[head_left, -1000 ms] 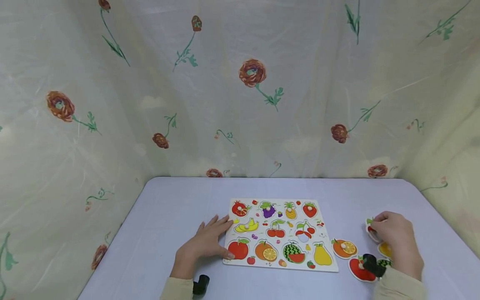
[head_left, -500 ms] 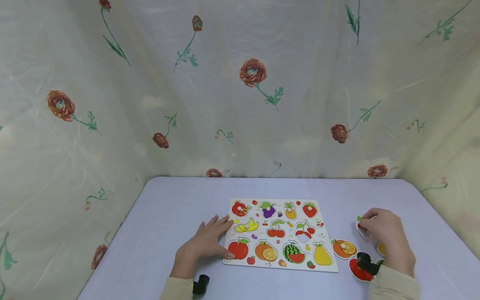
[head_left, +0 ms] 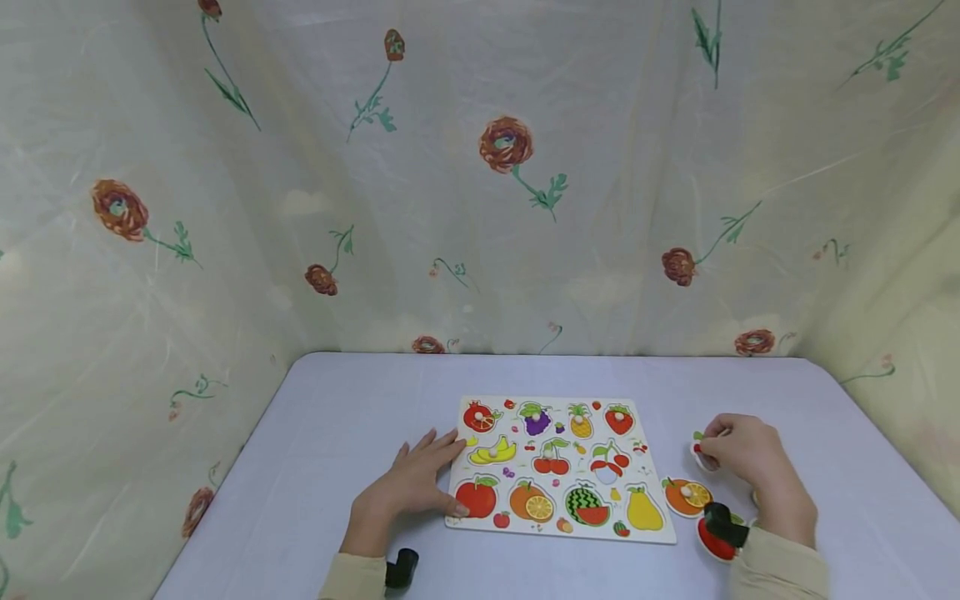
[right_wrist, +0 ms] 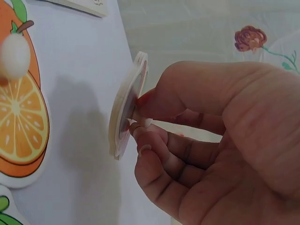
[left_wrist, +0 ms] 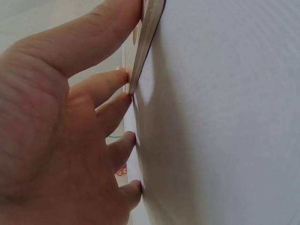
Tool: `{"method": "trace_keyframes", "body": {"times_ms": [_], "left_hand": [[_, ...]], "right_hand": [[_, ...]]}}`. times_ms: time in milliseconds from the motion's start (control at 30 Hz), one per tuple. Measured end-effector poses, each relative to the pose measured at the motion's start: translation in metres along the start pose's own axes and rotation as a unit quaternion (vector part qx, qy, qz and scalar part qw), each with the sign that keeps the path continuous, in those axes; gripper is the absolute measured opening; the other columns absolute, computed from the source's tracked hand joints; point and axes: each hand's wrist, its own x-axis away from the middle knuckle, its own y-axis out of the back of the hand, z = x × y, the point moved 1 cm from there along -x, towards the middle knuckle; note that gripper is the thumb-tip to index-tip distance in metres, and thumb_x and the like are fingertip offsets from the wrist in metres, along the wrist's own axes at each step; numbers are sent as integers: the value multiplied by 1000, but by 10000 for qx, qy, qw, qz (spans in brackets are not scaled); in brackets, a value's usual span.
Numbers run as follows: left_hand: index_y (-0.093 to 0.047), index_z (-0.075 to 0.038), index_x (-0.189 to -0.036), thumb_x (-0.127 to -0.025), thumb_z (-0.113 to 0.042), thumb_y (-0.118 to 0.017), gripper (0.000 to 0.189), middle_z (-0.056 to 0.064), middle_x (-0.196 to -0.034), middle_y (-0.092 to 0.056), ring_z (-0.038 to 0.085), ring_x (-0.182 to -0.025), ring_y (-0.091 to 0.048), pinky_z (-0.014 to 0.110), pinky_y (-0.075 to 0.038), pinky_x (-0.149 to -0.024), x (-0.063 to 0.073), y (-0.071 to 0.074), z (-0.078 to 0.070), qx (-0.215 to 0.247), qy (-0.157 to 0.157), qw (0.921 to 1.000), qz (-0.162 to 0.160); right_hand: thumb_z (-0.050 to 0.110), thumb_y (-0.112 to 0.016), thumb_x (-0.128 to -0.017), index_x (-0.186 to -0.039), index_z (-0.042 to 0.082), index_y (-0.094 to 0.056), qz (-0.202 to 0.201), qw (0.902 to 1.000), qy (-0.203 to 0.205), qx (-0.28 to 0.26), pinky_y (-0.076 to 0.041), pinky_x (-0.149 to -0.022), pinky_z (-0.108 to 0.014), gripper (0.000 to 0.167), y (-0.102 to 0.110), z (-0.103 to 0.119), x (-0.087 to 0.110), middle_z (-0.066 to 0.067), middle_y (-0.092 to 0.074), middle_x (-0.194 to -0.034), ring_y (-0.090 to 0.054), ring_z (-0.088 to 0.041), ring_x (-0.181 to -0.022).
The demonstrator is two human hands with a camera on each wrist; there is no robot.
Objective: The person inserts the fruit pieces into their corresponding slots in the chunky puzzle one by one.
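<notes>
In the head view, the board (head_left: 579,468) lies on the table (head_left: 360,400), well short of its far edge. The left hand (head_left: 411,483) rests at the board's left edge, fingers spread, thumb on the near left corner. The right hand (head_left: 750,454) pinches a red-and-green piece (head_left: 697,450) off the board's right edge. The orange (head_left: 684,497) sits just beside the near right corner; the apple (head_left: 716,540) is partly hidden.

In the left wrist view, spread fingers steady the board's edge.

In the right wrist view, thumb and fingertips clamp the piece's knob (right_wrist: 149,123); it is tilted, seemingly raised. This looks like the carrying step; the next move calls for clearing the orange and levelling the piece over its slot.
</notes>
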Motion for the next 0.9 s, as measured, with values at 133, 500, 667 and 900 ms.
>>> {"method": "trace_keyframes", "body": {"times_ms": [133,500,667,900], "left_hand": [[-42,-21,-152,-67,-44,-88,99,1,-163,-33,33,-155,-15,68,-9,-121,1,0,0,30,7,10000,1],[-42,-21,-152,-68,-46,-87,99,0,-163,-32,32,-155,-15,68,-9,-121,0,-1,1,23,-24,10000,-7],[-42,-22,-152,-68,-46,-87,98,0,-163,-32,32,-155,-15,68,-9,-121,0,0,1,20,-17,10000,-14],[-42,-22,-152,-68,-46,-87,98,1,-163,-33,32,-155,-15,69,-9,-121,0,1,0,4,-9,10000,-19]], "right_hand": [[17,-62,-90,-98,1,-64,71,10000,47,-3,-40,-62,-30,18,-3,6,-1,-8,-63,-81,-51,-25,-82],[11,-63,-86,-96,0,-64,159,9992,314,170,-44,-63,-29,15,-13,26,-5,-11,-62,-82,-52,-24,-79],[9,-63,-85,-94,0,-65,188,9986,434,224,-44,-63,-29,13,-18,32,-6,-10,-62,-82,-53,-24,-78],[7,-62,-84,-91,2,-66,259,9979,525,283,-42,-62,-28,10,-24,40,-8,-8,-62,-78,-52,-22,-76]]}}
